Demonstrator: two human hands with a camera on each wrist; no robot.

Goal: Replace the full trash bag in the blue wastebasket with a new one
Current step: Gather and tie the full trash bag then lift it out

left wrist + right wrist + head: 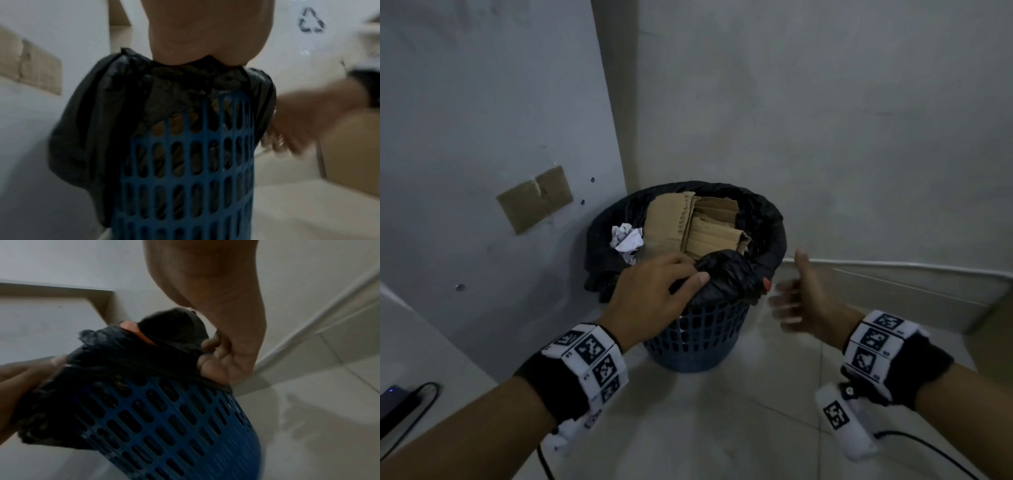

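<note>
The blue mesh wastebasket (698, 339) stands on the floor in a corner. A black trash bag (767, 219) lines it and folds over the rim. The bag is full of torn cardboard (698, 222) and a crumpled paper ball (626, 238). My left hand (671, 284) grips a bunched part of the bag at the near rim, and its palm (205, 32) sits right above the gathered plastic. My right hand (794, 298) is motion-blurred just right of the rim, thumb up. Its fingers (213, 356) lie against the bag's edge and show no firm hold.
Two white walls meet behind the basket, one with a cardboard patch (536, 198) taped on. A dark device with a cable (393, 404) lies on a ledge at the lower left. A brown box (993, 318) stands on the right. Pale floor tiles (688, 428) spread in front.
</note>
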